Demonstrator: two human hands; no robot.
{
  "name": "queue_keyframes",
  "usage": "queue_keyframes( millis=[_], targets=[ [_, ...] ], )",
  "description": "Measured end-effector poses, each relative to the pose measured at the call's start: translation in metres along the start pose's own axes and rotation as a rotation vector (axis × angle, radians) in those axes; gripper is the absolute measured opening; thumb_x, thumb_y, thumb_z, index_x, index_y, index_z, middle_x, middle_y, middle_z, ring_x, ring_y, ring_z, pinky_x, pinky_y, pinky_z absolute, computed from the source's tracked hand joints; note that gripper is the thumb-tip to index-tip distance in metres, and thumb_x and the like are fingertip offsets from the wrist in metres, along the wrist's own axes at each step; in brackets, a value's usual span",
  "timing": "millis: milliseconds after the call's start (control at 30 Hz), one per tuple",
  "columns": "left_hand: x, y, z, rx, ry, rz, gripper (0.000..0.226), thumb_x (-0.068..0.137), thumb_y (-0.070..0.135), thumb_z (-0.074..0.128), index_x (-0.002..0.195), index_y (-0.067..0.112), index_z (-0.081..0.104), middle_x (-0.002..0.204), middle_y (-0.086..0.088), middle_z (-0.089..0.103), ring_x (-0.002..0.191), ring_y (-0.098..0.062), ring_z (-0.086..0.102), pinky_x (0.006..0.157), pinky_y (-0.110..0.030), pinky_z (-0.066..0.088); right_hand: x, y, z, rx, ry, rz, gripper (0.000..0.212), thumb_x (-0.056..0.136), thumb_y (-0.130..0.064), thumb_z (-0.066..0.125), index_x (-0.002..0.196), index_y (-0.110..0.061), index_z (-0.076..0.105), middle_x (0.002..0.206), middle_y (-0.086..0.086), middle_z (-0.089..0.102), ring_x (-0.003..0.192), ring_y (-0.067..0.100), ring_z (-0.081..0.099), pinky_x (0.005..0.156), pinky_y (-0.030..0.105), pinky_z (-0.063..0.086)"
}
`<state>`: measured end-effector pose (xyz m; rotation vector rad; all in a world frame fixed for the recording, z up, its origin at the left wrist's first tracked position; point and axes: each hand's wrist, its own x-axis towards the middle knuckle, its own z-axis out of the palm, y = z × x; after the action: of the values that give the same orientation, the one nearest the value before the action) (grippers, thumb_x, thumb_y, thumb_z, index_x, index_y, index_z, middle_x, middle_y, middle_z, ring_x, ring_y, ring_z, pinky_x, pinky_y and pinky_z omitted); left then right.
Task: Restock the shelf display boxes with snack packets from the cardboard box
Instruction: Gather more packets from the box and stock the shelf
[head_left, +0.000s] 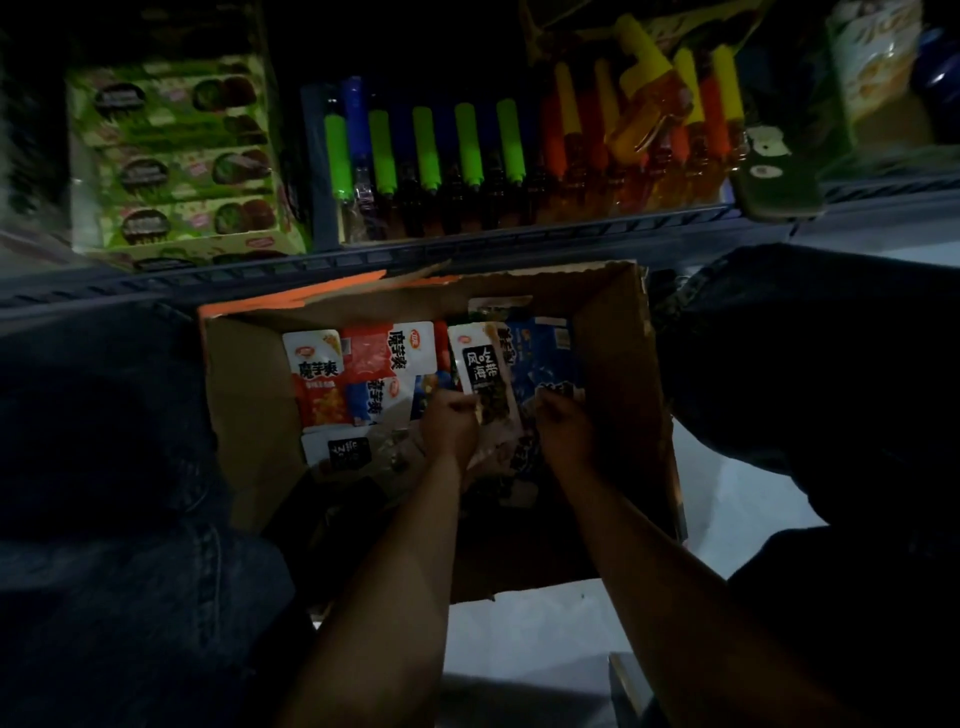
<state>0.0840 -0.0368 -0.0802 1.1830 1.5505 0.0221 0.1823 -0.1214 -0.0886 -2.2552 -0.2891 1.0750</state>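
I am looking down into the cardboard box (618, 374) sitting on the floor below the shelf, and both hands are reaching inside it. My left hand (451, 425) is curling its fingers on the lower edge of a black-and-white snack packet (480, 364), and my right hand (563, 428) is clenching on the dark packets just beside it; exactly how many it is holding I cannot tell in this gloom.

The risk I am judging here is a loose bundle: the packets are slick and overlapping, so one could be slipping out as the hands are lifting. The red-and-white packets (363, 358) lying at the left are different stock, and in this light I could be mixing flavours. The torn box rim could be snagging a wrapper too.

Above, a green display box (171, 156) is standing on the shelf (363, 262) beside a row of coloured toy tubes (467, 150). The floor (530, 634) is showing pale below the box, and the room is lying very dark.
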Motion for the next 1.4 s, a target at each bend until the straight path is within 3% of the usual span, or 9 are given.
queue_keyframes(
  millis=[100,233,467,567,667,800,1067,1200,1400],
  targets=[
    [0.001,0.000,-0.017,-0.082,0.029,-0.076,0.013,0.092,0.008,0.056,0.100,0.004,0.065,0.115,-0.011,0.065,0.107,-0.028,0.058,0.083,-0.027,0.043,-0.006,-0.014,0.003,0.059,-0.081,0.036,0.035,0.095,-0.017,0.053,0.126,0.000,0.055,0.132,0.016,0.054,0.123,0.029,0.049,0.086,0.017,0.037],
    [-0.013,-0.003,-0.029,-0.192,-0.137,-0.087,0.009,0.091,0.011,0.058,0.099,0.010,0.062,0.113,-0.016,0.065,0.103,-0.031,0.061,0.094,-0.044,0.050,-0.013,-0.027,0.008,0.120,-0.229,0.068,0.029,0.092,-0.013,0.058,0.116,0.002,0.062,0.118,0.019,0.063,0.110,0.032,0.059,0.091,0.036,0.046],
    [-0.014,-0.022,-0.052,-0.480,-0.124,-0.227,0.040,0.075,0.024,0.076,0.111,0.009,0.064,0.108,-0.010,0.069,0.100,-0.030,0.065,0.093,-0.054,0.049,-0.021,-0.032,0.014,0.065,-0.392,0.069,0.031,0.084,-0.013,0.068,0.112,0.000,0.066,0.114,0.017,0.066,0.099,0.027,0.063,0.088,0.036,0.051],
    [-0.015,-0.014,-0.058,-0.549,-0.013,-0.263,0.025,0.084,0.010,0.069,0.108,0.006,0.064,0.103,-0.009,0.068,0.094,-0.029,0.065,0.089,-0.049,0.052,-0.019,-0.030,0.013,0.039,-0.262,0.091,0.029,0.088,-0.016,0.064,0.114,-0.003,0.065,0.113,0.014,0.066,0.095,0.024,0.062,0.081,0.031,0.049],
    [-0.008,-0.009,-0.060,-0.477,0.080,-0.212,0.031,0.087,0.016,0.066,0.116,0.006,0.062,0.117,-0.009,0.065,0.104,-0.027,0.061,0.094,-0.046,0.050,-0.002,-0.019,0.008,-0.049,-0.014,0.050,0.033,0.089,-0.017,0.062,0.120,-0.004,0.061,0.121,0.013,0.061,0.111,0.028,0.057,0.094,0.036,0.046],
    [-0.001,-0.005,-0.060,-0.407,0.119,-0.112,0.028,0.088,0.021,0.065,0.114,0.010,0.064,0.120,-0.007,0.064,0.105,-0.020,0.058,0.091,-0.034,0.048,0.022,-0.013,0.007,-0.151,0.084,0.022,0.048,0.089,-0.020,0.062,0.134,-0.009,0.049,0.138,0.016,0.047,0.122,0.033,0.049,0.100,0.045,0.043],
    [0.009,-0.001,-0.053,-0.433,0.165,-0.109,0.039,0.088,0.019,0.065,0.123,0.005,0.058,0.127,-0.009,0.058,0.108,-0.017,0.051,0.087,-0.028,0.040,0.061,-0.015,0.020,-0.385,-0.059,-0.145,0.075,0.084,-0.044,0.064,0.147,-0.030,0.025,0.157,0.012,0.012,0.143,0.034,0.016,0.112,0.048,0.027],
    [0.012,-0.001,-0.052,-0.446,0.168,-0.121,0.038,0.088,0.020,0.066,0.122,0.005,0.059,0.125,-0.008,0.059,0.103,-0.016,0.052,0.087,-0.029,0.042,0.069,-0.017,0.019,-0.385,-0.062,-0.154,0.073,0.082,-0.051,0.062,0.145,-0.034,0.030,0.155,0.011,0.022,0.142,0.032,0.019,0.112,0.050,0.026],
    [0.012,-0.002,-0.053,-0.450,0.193,-0.159,0.036,0.088,0.021,0.066,0.121,0.007,0.060,0.115,-0.004,0.059,0.098,-0.015,0.052,0.083,-0.027,0.042,0.052,-0.019,0.026,-0.490,-0.075,-0.274,0.070,0.087,-0.039,0.063,0.145,-0.016,0.033,0.152,0.007,0.030,0.140,0.026,0.024,0.110,0.029,0.019]
  ],
)
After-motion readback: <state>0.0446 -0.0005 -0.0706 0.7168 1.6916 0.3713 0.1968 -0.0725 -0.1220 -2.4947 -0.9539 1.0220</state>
